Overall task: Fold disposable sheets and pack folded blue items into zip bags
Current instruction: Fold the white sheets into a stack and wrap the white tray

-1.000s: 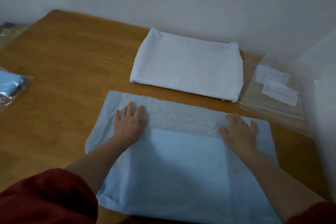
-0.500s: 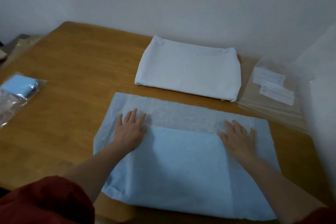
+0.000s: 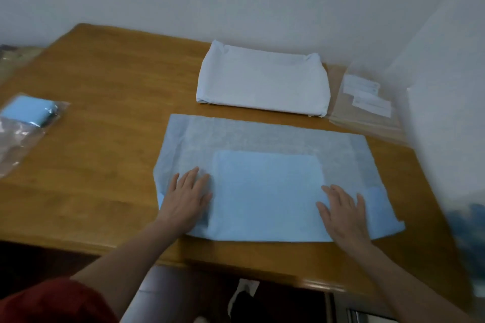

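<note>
Disposable blue sheet (image 3: 267,183) lies spread on the wooden table (image 3: 105,165), close to the front edge and just in front of me as I watch through the head camera. Its near part is folded up over the far part, so a brighter blue panel sits in the middle with a paler, greyish band showing beyond it and at both sides.

Both hands lie flat on the sheet with fingers straight, gripping nothing. The left hand (image 3: 187,202) presses down at the left edge of the blue panel. The right hand (image 3: 343,215) presses near the panel's lower right corner.

A moment ago both hands lay further up, at the far edge of the folded flap. They have since slid back toward the near edge. I read this as a smoothing stroke that flattens the first fold. The view is also blurred on the right, so the head was moving.

I judge that this fold is set and that more folds are needed before the sheet is small enough to pack.

Beyond the sheet lies a white folded bundle (image 3: 262,84), apart from it. To its right is a stack of empty zip bags (image 3: 364,107) with white labels. At the far left of the table, well apart, a filled zip bag (image 3: 23,123) already holds a small folded blue item (image 3: 26,110). A red sleeve (image 3: 52,301) covers my left upper arm.
</note>
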